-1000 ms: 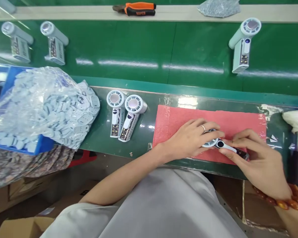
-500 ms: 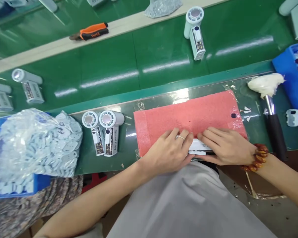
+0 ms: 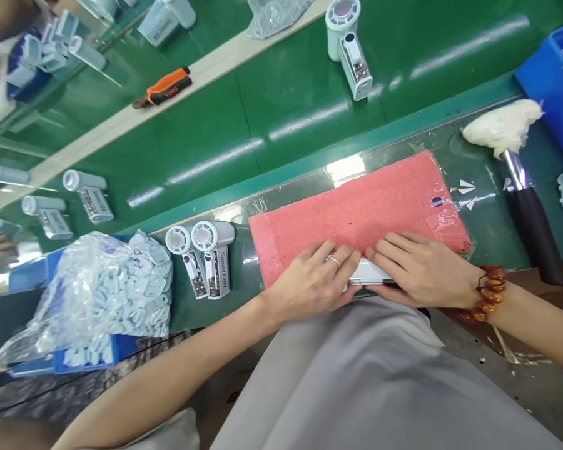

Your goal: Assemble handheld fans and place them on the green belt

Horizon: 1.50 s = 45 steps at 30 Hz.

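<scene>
A white plastic part (image 3: 366,272) lies at the near edge of the red pad (image 3: 347,219), mostly covered by my hands. My left hand (image 3: 316,278), with a ring, grips its left end, fingers bent over the top and thumb at the near side. On the other end, my right hand (image 3: 415,270) is closed in the same way, a beaded bracelet at its wrist. Left of the pad lie two light-blue handheld fans (image 3: 218,265) with open handles showing circuitry. A rubber-type mallet (image 3: 535,225) with a white wrapped head rests to the right.
A clear bag of pale plastic pieces (image 3: 136,287) sits over a blue bin (image 3: 124,347) at left. Pliers (image 3: 164,87) lie on the pale strip. More fans (image 3: 351,56) stand on the green belt (image 3: 206,131). Another blue bin (image 3: 547,69) is at right. A person's blurred hand (image 3: 0,250) shows far left.
The camera view has tilted and shifted. A pale flap under the white part no longer shows apart from it. Both hands remain on the part; fans on the belt have shifted in view.
</scene>
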Motion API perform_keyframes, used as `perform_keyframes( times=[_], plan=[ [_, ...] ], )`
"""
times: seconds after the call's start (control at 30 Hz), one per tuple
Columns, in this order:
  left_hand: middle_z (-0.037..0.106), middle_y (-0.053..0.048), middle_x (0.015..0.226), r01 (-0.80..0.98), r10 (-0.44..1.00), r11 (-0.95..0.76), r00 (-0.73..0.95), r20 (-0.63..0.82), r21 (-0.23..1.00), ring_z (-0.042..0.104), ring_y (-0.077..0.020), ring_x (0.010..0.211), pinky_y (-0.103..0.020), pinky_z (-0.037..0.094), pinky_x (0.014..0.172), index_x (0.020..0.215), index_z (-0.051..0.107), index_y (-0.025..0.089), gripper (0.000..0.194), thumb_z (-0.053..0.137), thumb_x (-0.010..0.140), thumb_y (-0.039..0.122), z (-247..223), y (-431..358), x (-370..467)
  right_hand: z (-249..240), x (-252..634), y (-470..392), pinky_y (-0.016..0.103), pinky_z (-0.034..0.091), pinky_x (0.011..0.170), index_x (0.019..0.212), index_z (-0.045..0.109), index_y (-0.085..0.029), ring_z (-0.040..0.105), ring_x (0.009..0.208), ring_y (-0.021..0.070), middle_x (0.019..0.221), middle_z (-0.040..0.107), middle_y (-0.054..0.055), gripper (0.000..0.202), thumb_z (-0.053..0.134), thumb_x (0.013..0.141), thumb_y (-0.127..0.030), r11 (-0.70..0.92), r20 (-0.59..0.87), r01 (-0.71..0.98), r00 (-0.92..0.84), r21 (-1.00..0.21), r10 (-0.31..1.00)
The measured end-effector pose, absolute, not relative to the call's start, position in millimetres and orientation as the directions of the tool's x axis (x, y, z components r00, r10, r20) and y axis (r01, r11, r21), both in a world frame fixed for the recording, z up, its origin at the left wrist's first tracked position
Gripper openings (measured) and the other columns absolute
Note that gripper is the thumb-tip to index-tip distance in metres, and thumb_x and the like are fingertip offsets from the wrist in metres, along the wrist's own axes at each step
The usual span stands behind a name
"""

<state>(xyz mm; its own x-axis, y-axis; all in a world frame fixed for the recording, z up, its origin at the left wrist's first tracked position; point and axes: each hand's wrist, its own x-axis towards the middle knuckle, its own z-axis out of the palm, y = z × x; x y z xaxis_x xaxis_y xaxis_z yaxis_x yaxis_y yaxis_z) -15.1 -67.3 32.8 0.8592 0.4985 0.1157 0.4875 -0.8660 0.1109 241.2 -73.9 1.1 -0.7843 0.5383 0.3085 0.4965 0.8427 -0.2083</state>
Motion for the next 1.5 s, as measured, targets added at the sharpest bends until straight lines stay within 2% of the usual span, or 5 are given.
perform_keyframes(
  times=[0.43,0.67,0.83,1.27,1.5],
  plan=[
    [0.076,-0.010,0.107,0.430,0.442,-0.897,0.858,0.261,0.107,0.068,-0.0240,0.091,-0.036,0.056,0.077,0.126,0.064,0.005,0.040,0.060,0.107,0.040,23,-65,-16,-6,241,-69,0.036,0.045,0.066,0.098,0.073,-0.014,0.056,0.080,0.0218,0.087,0.067,0.009,0.036,0.053,0.109,-0.041,0.886,0.408,0.421,-0.787,-0.193,0.463],
    [0.074,-0.015,0.117,0.492,0.510,-0.857,0.854,0.104,0.154,0.065,-0.0271,0.094,-0.042,0.058,0.081,0.137,0.059,0.004,0.044,0.051,0.109,0.037,31,-69,-13,-3,229,-109,0.046,0.048,0.083,0.137,0.064,-0.001,0.059,0.090,0.0292,0.109,0.070,0.019,0.056,0.052,0.109,-0.048,0.661,0.305,0.724,-0.596,-0.196,0.743],
    [0.074,-0.015,0.116,0.457,0.475,-0.877,0.870,0.133,0.147,0.066,-0.0265,0.094,-0.039,0.057,0.079,0.136,0.059,0.003,0.044,0.052,0.109,0.037,31,-65,-15,-13,211,-131,0.046,0.050,0.098,0.132,0.064,0.001,0.062,0.102,0.0310,0.109,0.071,0.020,0.052,0.053,0.110,-0.045,0.554,0.435,0.807,-0.433,-0.203,0.790],
    [0.074,-0.013,0.107,0.393,0.414,-0.909,0.892,0.180,0.143,0.068,-0.0261,0.092,-0.038,0.056,0.073,0.133,0.060,0.003,0.045,0.052,0.109,0.041,21,-59,-19,-26,213,-124,0.043,0.049,0.084,0.126,0.067,0.003,0.061,0.091,0.0286,0.104,0.073,0.018,0.044,0.058,0.106,-0.035,0.619,0.498,0.753,-0.458,-0.222,0.736],
    [0.074,-0.013,0.122,0.491,0.531,-0.783,0.848,-0.003,0.381,0.070,-0.0265,0.104,-0.035,0.057,0.066,0.135,0.064,0.012,0.042,0.052,0.108,0.042,38,-42,-10,-7,234,-124,0.043,0.048,0.095,0.145,0.057,-0.008,0.062,0.106,0.0289,0.123,0.069,0.017,0.051,0.047,0.111,-0.044,0.486,0.277,0.777,-0.403,-0.400,0.872]
  ],
)
